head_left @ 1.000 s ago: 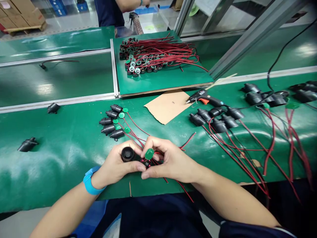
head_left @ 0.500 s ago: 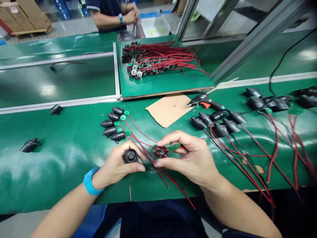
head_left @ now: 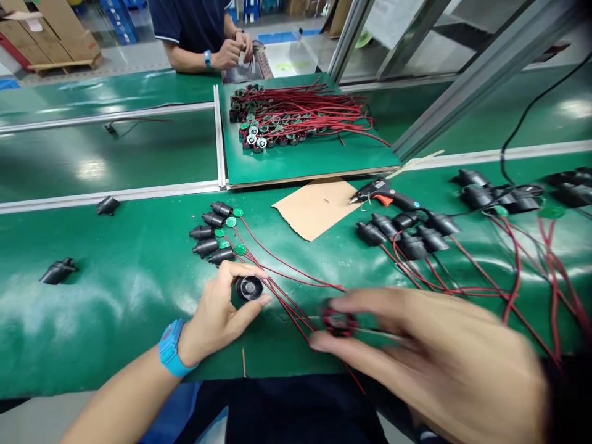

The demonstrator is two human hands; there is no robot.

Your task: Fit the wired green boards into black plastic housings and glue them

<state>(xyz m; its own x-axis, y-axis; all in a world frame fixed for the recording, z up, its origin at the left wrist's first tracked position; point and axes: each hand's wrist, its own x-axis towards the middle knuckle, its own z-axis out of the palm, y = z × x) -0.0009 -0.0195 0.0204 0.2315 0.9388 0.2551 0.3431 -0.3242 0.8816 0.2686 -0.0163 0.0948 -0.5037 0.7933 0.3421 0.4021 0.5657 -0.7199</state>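
Between thumb and fingers, my left hand holds a black plastic housing, its round open end tilted up at the camera. My right hand, smeared by motion and close to the camera, pinches a small round motor stator with red windings. A thin lead runs from the stator back under my palm. Just beyond my left hand lies a cluster of black housings with green discs and red wires trailing toward my right hand.
A black glue gun rests by a cardboard piece. More housings with red wires lie at right. Wired round parts fill a raised green board. Two loose housings sit at left. A co-worker stands behind.
My right hand has moved right and nearer the camera with the stator, away from my left hand. My left hand has tipped the housing, so its open end now shows.
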